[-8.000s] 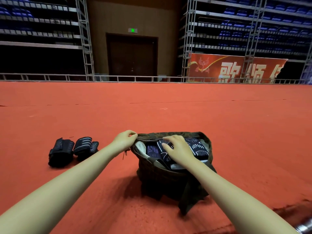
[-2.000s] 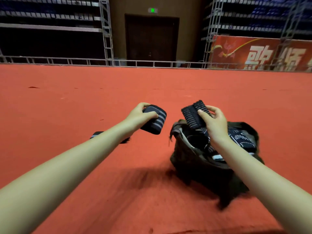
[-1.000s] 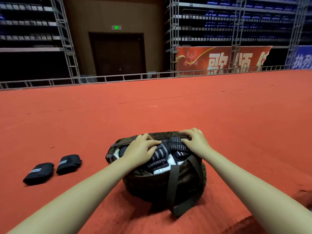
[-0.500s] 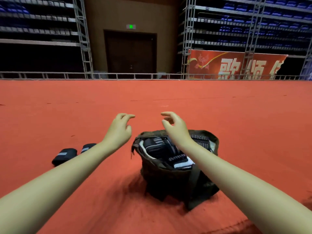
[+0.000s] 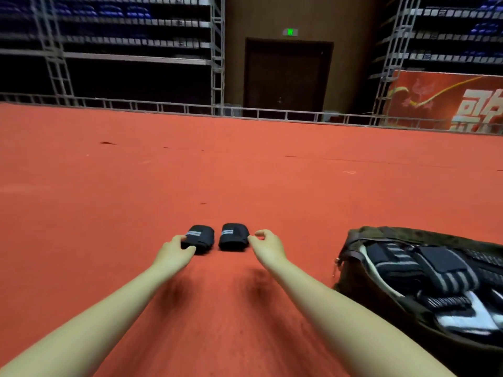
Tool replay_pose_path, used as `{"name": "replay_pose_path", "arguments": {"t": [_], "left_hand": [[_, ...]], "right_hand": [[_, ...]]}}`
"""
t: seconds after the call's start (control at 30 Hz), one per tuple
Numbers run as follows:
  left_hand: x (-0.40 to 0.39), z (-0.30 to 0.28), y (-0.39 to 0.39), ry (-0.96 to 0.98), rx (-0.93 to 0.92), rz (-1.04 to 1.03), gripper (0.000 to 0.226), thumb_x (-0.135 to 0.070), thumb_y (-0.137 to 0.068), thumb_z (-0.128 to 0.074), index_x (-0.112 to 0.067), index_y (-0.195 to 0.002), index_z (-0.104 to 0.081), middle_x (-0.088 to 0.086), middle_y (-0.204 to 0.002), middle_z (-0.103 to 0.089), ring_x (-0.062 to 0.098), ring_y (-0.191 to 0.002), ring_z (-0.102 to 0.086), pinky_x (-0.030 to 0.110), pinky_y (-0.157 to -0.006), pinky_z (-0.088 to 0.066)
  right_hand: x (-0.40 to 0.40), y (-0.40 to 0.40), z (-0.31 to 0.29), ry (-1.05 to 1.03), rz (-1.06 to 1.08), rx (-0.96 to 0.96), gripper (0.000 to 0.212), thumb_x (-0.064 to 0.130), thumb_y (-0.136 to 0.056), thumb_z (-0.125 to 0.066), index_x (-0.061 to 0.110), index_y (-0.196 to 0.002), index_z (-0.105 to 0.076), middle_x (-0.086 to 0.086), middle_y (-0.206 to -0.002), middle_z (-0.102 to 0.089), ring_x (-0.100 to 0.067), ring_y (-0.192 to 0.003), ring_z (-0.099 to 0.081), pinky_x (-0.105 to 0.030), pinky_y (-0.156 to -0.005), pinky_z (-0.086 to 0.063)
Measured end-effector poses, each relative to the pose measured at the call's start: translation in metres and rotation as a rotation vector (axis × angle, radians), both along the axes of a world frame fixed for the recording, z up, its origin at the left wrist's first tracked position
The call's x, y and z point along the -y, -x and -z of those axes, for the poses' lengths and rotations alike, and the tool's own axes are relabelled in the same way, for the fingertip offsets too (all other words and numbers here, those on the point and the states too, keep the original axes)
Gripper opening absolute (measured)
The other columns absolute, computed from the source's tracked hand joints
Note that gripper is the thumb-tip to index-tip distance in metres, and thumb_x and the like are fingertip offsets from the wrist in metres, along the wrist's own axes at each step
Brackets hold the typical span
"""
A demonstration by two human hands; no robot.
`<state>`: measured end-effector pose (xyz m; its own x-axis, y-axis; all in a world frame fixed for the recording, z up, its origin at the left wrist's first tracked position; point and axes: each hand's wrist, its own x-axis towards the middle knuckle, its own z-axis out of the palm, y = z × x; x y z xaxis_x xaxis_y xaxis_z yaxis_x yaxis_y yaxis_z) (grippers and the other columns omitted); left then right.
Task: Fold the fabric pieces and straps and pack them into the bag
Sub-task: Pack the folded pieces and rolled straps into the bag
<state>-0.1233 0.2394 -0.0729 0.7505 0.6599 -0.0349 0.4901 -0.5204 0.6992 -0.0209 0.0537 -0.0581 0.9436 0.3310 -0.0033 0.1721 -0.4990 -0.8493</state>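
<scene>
Rolled black straps lie side by side on the red floor, left strap (image 5: 198,238) and right strap (image 5: 233,236), well left of the open bag (image 5: 424,281). Our left hand (image 5: 174,247) curls onto its strap; our right hand (image 5: 268,244), fingers loosely bent, holds nothing just beside its own.
</scene>
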Motion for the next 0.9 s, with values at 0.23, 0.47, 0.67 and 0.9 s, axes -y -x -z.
{"name": "replay_pose_path", "arguments": {"t": [0.23,0.47,0.67,0.9], "left_hand": [[-0.049,0.038,-0.063,0.165,0.071,-0.108,0.071,-0.04,-0.089,-0.059,-0.011,-0.146,-0.028,0.013,-0.147,-0.039,0.03,-0.134,-0.039,0.035,-0.106,-0.031],[-0.047,0.058,-0.094,0.184,0.248,-0.113,0.056,-0.021,-0.082,-0.07,-0.017,-0.133,-0.048,0.004,-0.124,-0.06,0.022,-0.11,-0.056,0.028,-0.088,-0.04],[-0.01,0.029,-0.062,0.327,0.451,-0.029,0.04,-0.01,-0.086,-0.065,-0.011,-0.125,-0.056,0.006,-0.117,-0.063,0.018,-0.103,-0.058,0.028,-0.087,-0.043],[0.068,-0.063,0.003,0.33,0.608,0.071,0.043,-0.011,-0.086,-0.064,-0.015,-0.127,-0.053,0.005,-0.118,-0.061,0.024,-0.108,-0.06,0.046,-0.093,-0.05]], "right_hand": [[-0.083,-0.066,0.061,0.216,0.173,-0.077,0.073,0.059,-0.084,-0.053,0.007,-0.134,-0.042,-0.012,-0.137,-0.049,-0.031,-0.13,-0.04,-0.038,-0.102,-0.035],[-0.099,-0.085,0.081,0.122,0.178,0.027,0.047,0.037,-0.082,-0.063,0.019,-0.123,-0.048,-0.003,-0.121,-0.058,-0.028,-0.113,-0.053,-0.037,-0.095,-0.042],[-0.047,-0.051,0.041,-0.325,0.086,0.069,0.045,0.013,-0.083,-0.059,0.023,-0.125,-0.05,0.0,-0.12,-0.052,-0.013,-0.096,-0.05,-0.024,-0.083,-0.038],[0.043,0.016,-0.05,-0.542,0.029,0.168,0.037,0.015,-0.082,-0.067,0.019,-0.114,-0.048,-0.002,-0.112,-0.057,-0.017,-0.099,-0.055,-0.024,-0.079,-0.041]]}}
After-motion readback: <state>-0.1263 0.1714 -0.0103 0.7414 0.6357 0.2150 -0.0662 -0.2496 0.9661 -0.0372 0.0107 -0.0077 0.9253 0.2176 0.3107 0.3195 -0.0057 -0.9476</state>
